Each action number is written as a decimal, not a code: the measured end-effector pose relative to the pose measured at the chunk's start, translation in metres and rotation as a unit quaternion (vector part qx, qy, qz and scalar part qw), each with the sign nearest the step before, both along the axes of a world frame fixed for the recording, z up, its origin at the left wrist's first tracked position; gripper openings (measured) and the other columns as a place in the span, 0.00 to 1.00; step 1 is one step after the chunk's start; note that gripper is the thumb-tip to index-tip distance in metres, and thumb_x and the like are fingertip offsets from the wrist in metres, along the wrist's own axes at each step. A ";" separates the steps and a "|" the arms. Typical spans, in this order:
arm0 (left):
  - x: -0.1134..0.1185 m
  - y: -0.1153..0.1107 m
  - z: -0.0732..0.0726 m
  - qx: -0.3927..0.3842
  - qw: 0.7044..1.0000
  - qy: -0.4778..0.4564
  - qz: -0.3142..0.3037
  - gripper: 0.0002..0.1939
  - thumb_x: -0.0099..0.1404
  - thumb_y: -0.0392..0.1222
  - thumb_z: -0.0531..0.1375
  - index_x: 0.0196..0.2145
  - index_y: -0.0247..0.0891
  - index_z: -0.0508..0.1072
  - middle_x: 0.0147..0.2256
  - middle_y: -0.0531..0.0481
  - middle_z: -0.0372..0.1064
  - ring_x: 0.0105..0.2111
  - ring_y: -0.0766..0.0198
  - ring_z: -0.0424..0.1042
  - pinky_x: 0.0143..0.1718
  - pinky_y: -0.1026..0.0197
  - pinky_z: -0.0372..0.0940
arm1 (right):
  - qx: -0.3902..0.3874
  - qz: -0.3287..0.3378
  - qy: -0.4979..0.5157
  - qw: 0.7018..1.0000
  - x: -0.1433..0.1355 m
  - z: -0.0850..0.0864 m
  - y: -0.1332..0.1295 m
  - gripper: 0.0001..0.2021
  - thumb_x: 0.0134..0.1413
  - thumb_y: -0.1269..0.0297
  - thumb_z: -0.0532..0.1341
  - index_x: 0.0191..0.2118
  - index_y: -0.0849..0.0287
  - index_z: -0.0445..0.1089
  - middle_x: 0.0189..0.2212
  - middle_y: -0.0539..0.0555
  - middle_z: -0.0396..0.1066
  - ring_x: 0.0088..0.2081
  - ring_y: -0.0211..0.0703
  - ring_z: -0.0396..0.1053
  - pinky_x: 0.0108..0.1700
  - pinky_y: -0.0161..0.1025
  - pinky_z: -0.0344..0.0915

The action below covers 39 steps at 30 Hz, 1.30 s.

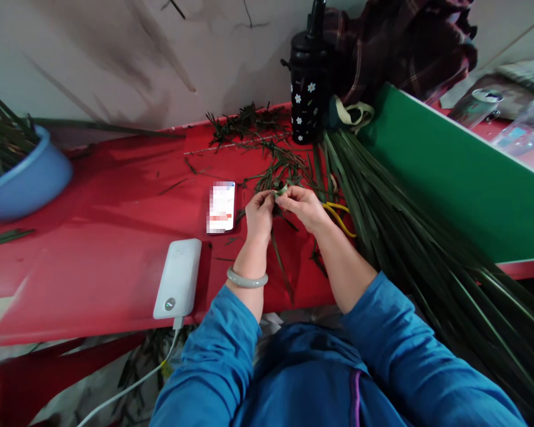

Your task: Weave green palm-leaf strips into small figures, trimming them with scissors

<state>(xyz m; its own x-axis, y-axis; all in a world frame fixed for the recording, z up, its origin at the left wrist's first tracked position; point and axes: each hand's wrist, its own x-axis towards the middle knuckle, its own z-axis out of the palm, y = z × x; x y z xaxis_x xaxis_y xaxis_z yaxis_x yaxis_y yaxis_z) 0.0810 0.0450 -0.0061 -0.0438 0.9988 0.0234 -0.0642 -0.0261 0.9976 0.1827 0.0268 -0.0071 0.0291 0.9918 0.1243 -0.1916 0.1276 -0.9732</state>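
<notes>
Over the red tabletop my two hands meet, pinching a small folded piece of green leaf [281, 191] between them. My left hand [260, 210], below a grey bangle [247, 279], has its thumb and fingertips pressed together at the leaf's left side. Fingers of my right hand [303, 204] close on its right side. A narrow leaf strip [281, 264] hangs or lies beneath the hands; I cannot tell which. Leaf scraps [278, 163] are scattered just beyond. Yellow scissor-like handles [340, 216] lie right of my right hand, partly hidden by leaves.
Long green leaves [391, 219] spread along the right, beside a green board [454, 184]. A black flowered tumbler [309, 89] stands at the back. Left are a lit phone [221, 207], a white power bank [178, 277] with a cable, and a blue basin [31, 178] of leaves.
</notes>
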 end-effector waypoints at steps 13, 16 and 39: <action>0.002 0.001 0.004 -0.094 0.992 -0.085 -0.011 0.03 0.52 0.37 0.56 0.22 0.36 0.66 0.15 0.58 0.58 0.15 0.74 0.56 0.18 0.69 0.51 | -0.038 0.014 0.122 0.992 0.000 0.003 0.000 0.15 0.30 0.53 0.66 0.23 0.59 0.65 0.19 0.45 0.61 0.22 0.30 0.58 0.28 0.32 0.58; 0.000 0.000 0.005 -0.112 0.990 -0.081 -0.014 0.06 0.53 0.40 0.56 0.21 0.37 0.64 0.13 0.59 0.54 0.12 0.75 0.53 0.14 0.69 0.46 | -0.045 -0.004 0.148 0.988 0.001 0.001 0.001 0.16 0.28 0.54 0.67 0.26 0.57 0.67 0.21 0.44 0.63 0.25 0.31 0.60 0.30 0.32 0.60; -0.004 0.004 0.002 -0.098 0.989 -0.115 0.000 0.11 0.51 0.47 0.60 0.26 0.36 0.71 0.25 0.51 0.69 0.25 0.68 0.68 0.23 0.66 0.61 | -0.156 -0.162 0.119 0.967 0.011 0.001 0.007 0.20 0.49 0.46 0.52 0.39 0.57 0.65 0.35 0.53 0.70 0.29 0.35 0.69 0.24 0.31 0.62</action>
<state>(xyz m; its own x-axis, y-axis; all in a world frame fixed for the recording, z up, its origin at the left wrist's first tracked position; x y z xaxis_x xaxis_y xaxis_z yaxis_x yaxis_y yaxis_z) 0.0769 0.0489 -0.0042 -0.0261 0.9830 -0.1816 -0.2891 0.1665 0.9427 0.1939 0.0337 -0.0056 0.3346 0.9142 -0.2287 -0.4148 -0.0750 -0.9068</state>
